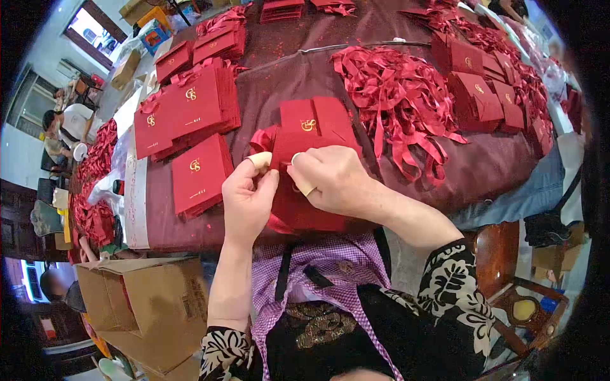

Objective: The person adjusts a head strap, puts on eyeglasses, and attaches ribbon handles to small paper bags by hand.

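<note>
A red paper bag (311,217) with a gold emblem, mostly covered by my right hand, lies at the table's near edge. At its left side, my left hand (248,197) is closed in a pinch, a pale cover on the index finger. A loop of red ribbon (262,138) comes out just above those fingertips, apparently held there. My right hand (333,178) is closed over the bag's upper part, close to the left one; what its fingertips grip is hidden. Directly behind are more red bags (298,113) with gold lettering.
Stacks of red bags (203,105) stand on the left of the cloth-covered table (279,76). A heap of red ribbons (400,95) lies right of centre, with further bags (476,101) beyond. A cardboard box (146,305) is at lower left. Another person (76,124) sits far left.
</note>
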Motion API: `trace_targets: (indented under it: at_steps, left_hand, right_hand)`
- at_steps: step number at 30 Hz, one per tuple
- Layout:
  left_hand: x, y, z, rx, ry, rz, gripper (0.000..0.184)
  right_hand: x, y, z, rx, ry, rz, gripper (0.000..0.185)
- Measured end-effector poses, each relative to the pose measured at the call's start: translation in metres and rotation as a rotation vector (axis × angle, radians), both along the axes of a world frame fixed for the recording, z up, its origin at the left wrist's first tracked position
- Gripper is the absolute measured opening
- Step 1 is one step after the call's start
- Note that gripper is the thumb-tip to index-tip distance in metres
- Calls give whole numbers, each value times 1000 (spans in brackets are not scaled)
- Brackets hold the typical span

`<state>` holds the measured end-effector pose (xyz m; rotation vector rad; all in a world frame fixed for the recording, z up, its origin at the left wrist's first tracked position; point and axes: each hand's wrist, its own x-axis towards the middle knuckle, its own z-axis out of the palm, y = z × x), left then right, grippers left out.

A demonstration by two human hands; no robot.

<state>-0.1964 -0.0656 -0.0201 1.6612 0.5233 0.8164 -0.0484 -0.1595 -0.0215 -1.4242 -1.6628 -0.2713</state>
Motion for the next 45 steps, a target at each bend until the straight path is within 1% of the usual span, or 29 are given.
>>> trace_targets:
  at_steps: [1, 2, 4, 8, 10, 13, 16, 21, 23, 28, 31, 41, 44, 45]
  left_hand:
    - [-1, -1, 1, -93, -24, -31, 21]
    - [-2, -1, 0, -96, -20, -30, 21]
    - [-5, 1, -1, -215, -53, -64, 25]
    - [-6, 0, 3, -293, -106, -92, 25]
    - [-7, 1, 4, -429, -139, -138, 24]
    - [-8, 1, 3, -505, -112, -112, 22]
    - [-10, 6, -6, -532, -68, -71, 20]
    - [-7, 4, -5, -559, -41, -77, 20]
    - [-6, 2, -3, -560, -30, -78, 20]
    - [-9, 3, -6, -517, 27, -113, 23]
    - [-12, 3, -6, -502, 14, -127, 22]
    - [-11, 5, -6, -583, 65, -110, 21]
    - [-11, 7, -11, -580, 40, -158, 20]
    - [-11, 4, -10, -577, 48, -124, 20]
  right_hand:
    - [0, -3, 1, -17, 57, 24, 15]
    - [1, -4, 2, -19, 60, 25, 15]
    - [4, -6, 2, -58, 101, 9, 15]
    - [6, -10, 4, -106, 175, 21, 16]
    - [6, -11, 3, -119, 188, 27, 16]
    - [7, -12, 0, -142, 226, 44, 15]
    - [8, -13, -2, -174, 283, 60, 14]
    - [9, -15, -3, -208, 364, 70, 14]
    - [9, -18, -3, -275, 405, 64, 14]
    - [8, -22, -10, -290, 369, 99, 14]
    - [6, -22, -15, -284, 364, 111, 15]
    - [7, -19, -25, -281, 407, 126, 17]
    - [7, -19, -25, -299, 452, 110, 18]
    - [7, -19, -26, -300, 453, 109, 18]
